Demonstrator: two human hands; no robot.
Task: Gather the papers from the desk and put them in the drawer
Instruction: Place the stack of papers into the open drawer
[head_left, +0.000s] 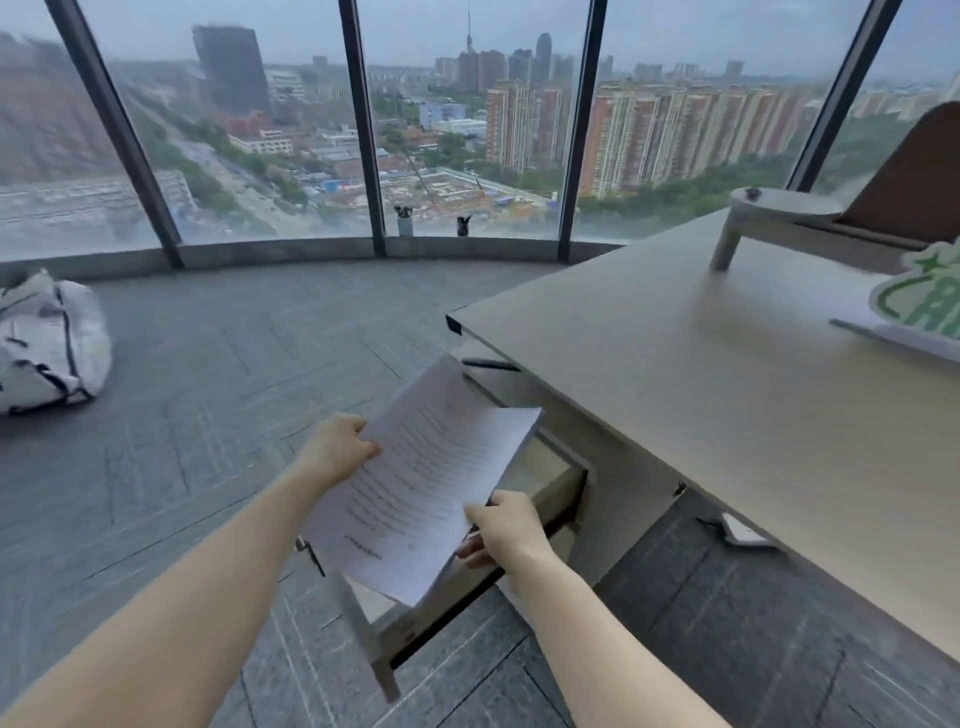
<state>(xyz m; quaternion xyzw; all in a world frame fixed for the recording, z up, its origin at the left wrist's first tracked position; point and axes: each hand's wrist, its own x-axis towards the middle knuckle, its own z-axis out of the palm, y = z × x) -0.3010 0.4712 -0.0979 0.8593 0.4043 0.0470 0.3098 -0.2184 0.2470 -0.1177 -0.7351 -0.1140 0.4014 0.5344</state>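
A stack of white printed papers (423, 480) hangs tilted above the open drawer (556, 491) at the left end of the light wooden desk (701, 395). My left hand (340, 449) grips the stack's left edge. My right hand (506, 527) pinches its lower right edge, thumb on top. The papers cover most of the drawer's inside. The drawer's front panel (371, 639) sticks out toward me, low in the view.
A green-and-white sign (922, 299) and a light monitor stand (779, 223) sit at the desk's far right. A white bag (49, 343) lies on the grey carpet at left. Curved floor-to-ceiling windows stand behind. A small white object (743, 530) lies under the desk.
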